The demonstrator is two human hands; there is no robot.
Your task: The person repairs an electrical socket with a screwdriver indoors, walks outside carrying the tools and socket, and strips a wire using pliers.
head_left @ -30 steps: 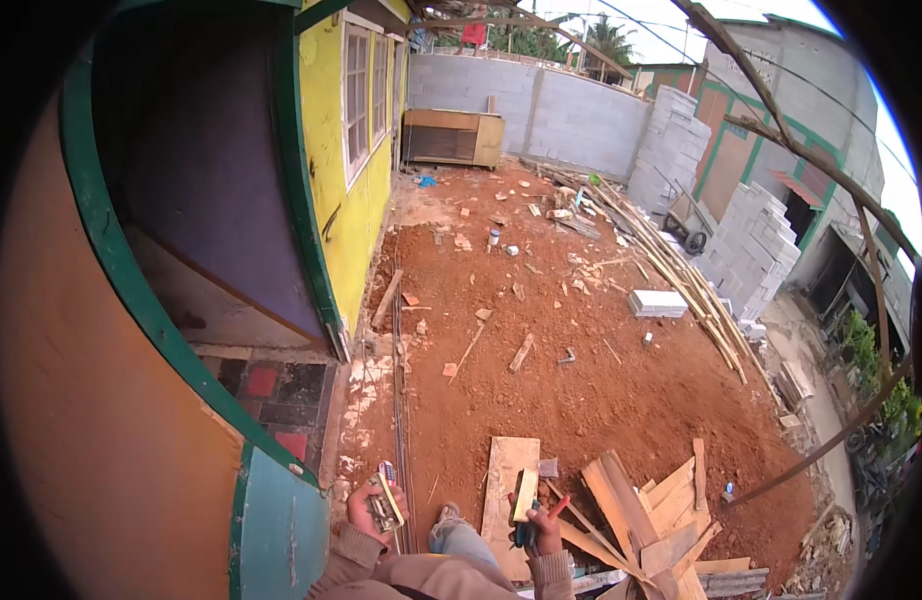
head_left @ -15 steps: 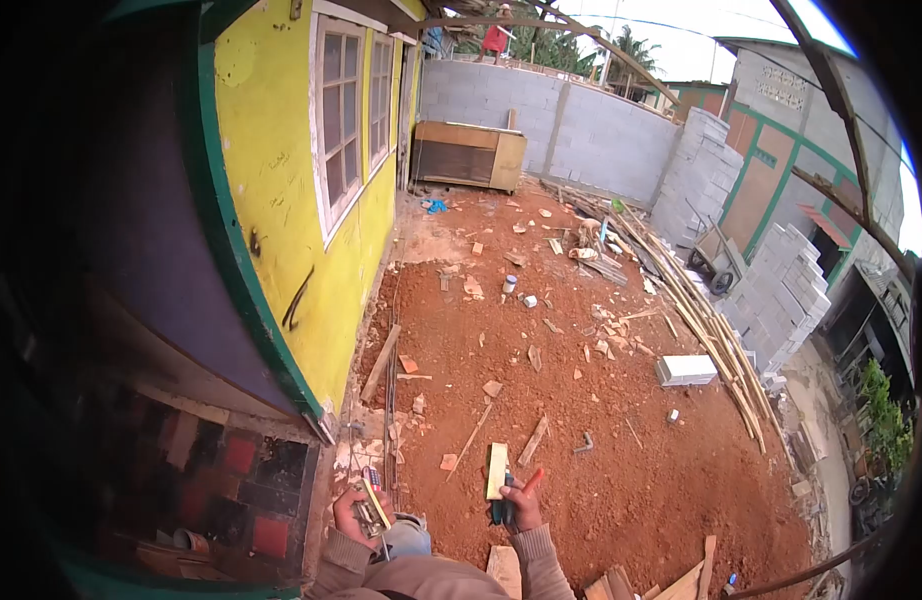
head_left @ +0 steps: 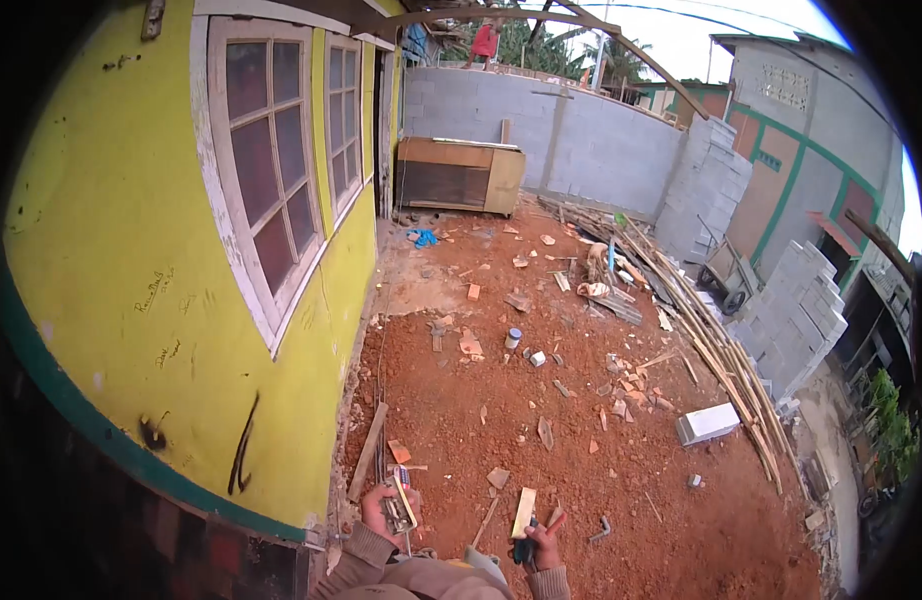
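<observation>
Low in the view, my left hand is closed around a metal hardware piece with a light strip along its edge. Something small and multicoloured sticks up beside it. To the right, my right hand holds a flat yellowish block, together with a dark-handled tool. A red-orange handle tip shows above its fingers. The two hands are apart, with reddish soil below and ahead of them.
A yellow wall with windows runs along the left. A wooden cabinet stands by the grey block wall. Long poles, a white block and stacked blocks lie right. A person is beyond the wall.
The view has moved forward along the yellow wall. The doorway and the wood pile have left the view. Both hands still hold their items.
</observation>
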